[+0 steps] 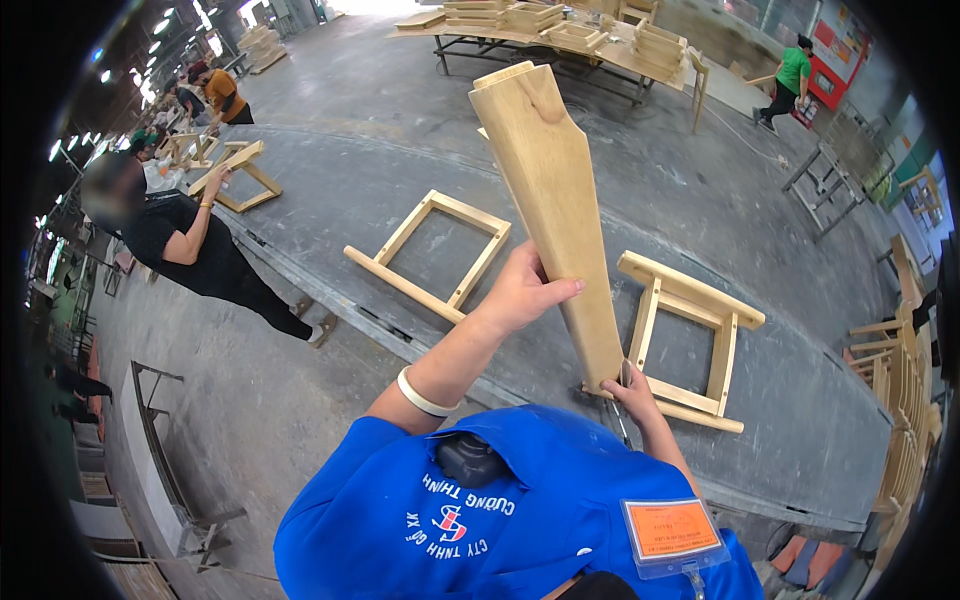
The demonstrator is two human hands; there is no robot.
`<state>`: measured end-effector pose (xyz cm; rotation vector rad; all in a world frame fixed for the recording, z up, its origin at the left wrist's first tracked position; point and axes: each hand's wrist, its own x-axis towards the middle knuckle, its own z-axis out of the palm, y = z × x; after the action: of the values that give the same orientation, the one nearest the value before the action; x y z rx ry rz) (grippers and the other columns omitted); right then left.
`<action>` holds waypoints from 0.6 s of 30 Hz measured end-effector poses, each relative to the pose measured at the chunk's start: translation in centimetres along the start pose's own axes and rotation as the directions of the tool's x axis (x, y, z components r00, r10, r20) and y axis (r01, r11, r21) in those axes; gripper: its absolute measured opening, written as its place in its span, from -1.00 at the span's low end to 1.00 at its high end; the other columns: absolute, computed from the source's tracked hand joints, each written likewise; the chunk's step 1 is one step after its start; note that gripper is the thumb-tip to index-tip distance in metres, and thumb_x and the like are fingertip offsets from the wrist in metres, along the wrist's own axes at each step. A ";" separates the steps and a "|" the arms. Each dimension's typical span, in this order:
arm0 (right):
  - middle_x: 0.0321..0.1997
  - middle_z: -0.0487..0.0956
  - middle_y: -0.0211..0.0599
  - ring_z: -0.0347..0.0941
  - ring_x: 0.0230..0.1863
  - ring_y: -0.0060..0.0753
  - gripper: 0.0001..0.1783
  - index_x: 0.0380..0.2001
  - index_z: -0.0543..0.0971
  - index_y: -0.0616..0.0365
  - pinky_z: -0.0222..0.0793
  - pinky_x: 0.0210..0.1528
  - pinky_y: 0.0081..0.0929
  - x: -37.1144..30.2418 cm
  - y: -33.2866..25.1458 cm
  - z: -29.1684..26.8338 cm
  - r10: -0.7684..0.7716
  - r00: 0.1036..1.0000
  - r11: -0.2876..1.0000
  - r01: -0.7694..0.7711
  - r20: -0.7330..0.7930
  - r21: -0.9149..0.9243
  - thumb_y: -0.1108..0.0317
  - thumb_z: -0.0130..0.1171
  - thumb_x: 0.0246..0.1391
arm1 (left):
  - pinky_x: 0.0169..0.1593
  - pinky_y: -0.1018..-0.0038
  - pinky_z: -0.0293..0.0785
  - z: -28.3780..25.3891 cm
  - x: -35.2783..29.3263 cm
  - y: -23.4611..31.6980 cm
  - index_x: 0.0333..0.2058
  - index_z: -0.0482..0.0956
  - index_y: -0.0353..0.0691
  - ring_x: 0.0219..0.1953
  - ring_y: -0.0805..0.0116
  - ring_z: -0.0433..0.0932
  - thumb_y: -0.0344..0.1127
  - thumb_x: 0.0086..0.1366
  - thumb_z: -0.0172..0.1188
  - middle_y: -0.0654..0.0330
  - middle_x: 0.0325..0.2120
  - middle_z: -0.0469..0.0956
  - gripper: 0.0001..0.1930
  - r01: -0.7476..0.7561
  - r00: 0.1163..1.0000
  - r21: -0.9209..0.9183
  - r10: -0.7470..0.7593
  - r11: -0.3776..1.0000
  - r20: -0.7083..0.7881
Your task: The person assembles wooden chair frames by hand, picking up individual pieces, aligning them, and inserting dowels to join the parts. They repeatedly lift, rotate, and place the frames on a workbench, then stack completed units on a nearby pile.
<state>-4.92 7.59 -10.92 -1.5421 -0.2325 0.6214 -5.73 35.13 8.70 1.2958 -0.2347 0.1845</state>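
A pale wooden furniture part, with a broad face and a notched upper end, stands tilted in front of me. My left hand is closed around its left edge, thumb lying across the broad face. At the part's lower end my right hand is closed, its thumb against the wood; most of its fingers are hidden. A thin metallic, tool-like piece shows beside that hand, too small to name. On the grey work table lie a wooden frame to the left and another wooden frame to the right.
The long grey table runs across in front of me. A co-worker in black handles a wooden frame at its left end. Wooden parts are piled on a far table. Stacked wooden frames stand at the right.
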 end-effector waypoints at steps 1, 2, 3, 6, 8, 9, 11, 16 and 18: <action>-0.13 0.55 -0.27 0.46 -0.08 -0.46 -0.41 0.00 0.41 0.28 0.35 0.00 -0.47 0.1 0.1 0.1 0.035 0.999 0.997 -0.034 0.008 -0.074 0.35 0.37 -0.13 | 0.10 0.31 0.38 0.1 0.0 -0.3 0.01 0.35 -0.40 0.02 0.24 0.46 -0.54 0.03 0.11 0.02 -0.04 0.46 -0.51 -0.006 1.000 -0.007 0.006 1.000 -0.017; -0.14 0.56 -0.29 0.46 -0.10 -0.47 -0.41 -0.01 0.42 0.27 0.36 -0.02 -0.48 0.2 0.1 0.1 0.041 0.999 0.988 -0.038 0.020 -0.147 0.33 0.38 -0.13 | 0.10 0.31 0.38 0.0 0.3 -0.6 0.00 0.35 -0.40 0.02 0.24 0.46 -0.55 0.03 0.10 0.03 -0.05 0.46 -0.52 0.002 1.000 -0.048 -0.003 0.999 -0.022; -0.16 0.56 -0.30 0.47 -0.12 -0.49 -0.42 -0.02 0.43 0.27 0.37 -0.04 -0.49 0.4 -0.1 0.1 0.072 0.997 0.973 -0.065 0.023 -0.223 0.32 0.38 -0.13 | 0.09 0.32 0.38 -0.1 0.7 -1.0 0.00 0.35 -0.40 0.02 0.24 0.46 -0.57 0.02 0.09 0.04 -0.06 0.46 -0.53 0.021 1.000 -0.093 -0.023 0.995 -0.021; -0.27 0.55 -0.37 0.44 -0.24 -0.56 -0.51 -0.08 0.48 0.23 0.37 -0.17 -0.54 1.4 -2.6 -0.6 -0.063 0.987 0.896 -0.009 -0.147 -0.443 0.30 0.36 -0.09 | 0.08 0.33 0.39 -0.3 1.1 -3.0 -0.03 0.36 -0.39 0.02 0.25 0.46 -0.60 0.01 0.07 0.05 -0.10 0.48 -0.54 0.066 0.996 -0.136 -0.072 0.988 -0.043; -0.33 0.53 -0.39 0.41 -0.30 -0.60 -0.59 -0.11 0.49 0.22 0.35 -0.24 -0.58 2.4 -6.0 -1.1 -0.231 0.940 0.900 0.108 -0.250 -0.423 0.30 0.30 -0.03 | 0.07 0.34 0.39 -0.3 1.4 -4.9 -0.04 0.37 -0.39 0.00 0.26 0.47 -0.60 0.02 0.08 0.06 -0.12 0.49 -0.55 0.091 0.994 -0.122 -0.097 0.988 -0.043; -0.36 0.52 -0.40 0.39 -0.32 -0.61 -0.63 -0.12 0.49 0.23 0.33 -0.26 -0.59 2.8 -8.2 -1.2 -0.296 0.895 0.925 0.182 -0.335 -0.333 0.30 0.25 0.03 | 0.06 0.35 0.40 -0.3 1.3 -6.0 -0.04 0.37 -0.39 -0.01 0.26 0.48 -0.59 0.03 0.09 0.07 -0.13 0.49 -0.56 0.103 0.994 -0.110 -0.108 0.989 -0.036; -0.39 0.50 -0.42 0.38 -0.32 -0.61 -0.67 -0.10 0.48 0.26 0.31 -0.27 -0.57 3.4 -13.1 -1.2 -0.323 0.909 0.940 0.276 -0.263 -0.201 0.29 0.13 0.12 | 0.03 0.36 0.42 -0.3 1.1 -8.0 -0.05 0.38 -0.38 -0.05 0.28 0.50 -0.56 0.05 0.12 0.08 -0.16 0.50 -0.58 0.152 0.987 -0.093 -0.157 0.984 -0.042; -0.37 0.49 -0.28 0.44 -0.34 -0.34 -0.77 -0.26 0.46 0.16 0.32 -0.29 -0.48 4.8 -20.6 4.9 -0.687 0.717 0.667 0.554 -0.122 -0.498 0.24 0.12 0.11 | -0.05 0.42 0.46 -0.5 0.6 -11.3 -0.07 0.41 -0.37 -0.15 0.35 0.53 -0.49 0.09 0.20 0.12 -0.23 0.54 -0.61 0.287 0.956 -0.051 -0.290 0.957 -0.053; -0.37 0.47 -0.24 0.43 -0.36 -0.22 -0.79 -0.32 0.45 0.13 0.33 -0.31 -0.43 5.6 -21.5 6.8 -0.713 0.697 0.625 0.579 -0.080 -0.525 0.24 0.15 0.08 | -0.08 0.44 0.46 -0.4 0.4 -11.7 -0.07 0.41 -0.36 -0.16 0.38 0.53 -0.48 0.10 0.20 0.13 -0.24 0.54 -0.62 0.266 0.963 -0.010 -0.267 0.964 -0.043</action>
<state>1.06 18.13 8.88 -1.8212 -0.7359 -0.2802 -2.17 32.46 -2.18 1.3039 -0.0208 -0.0170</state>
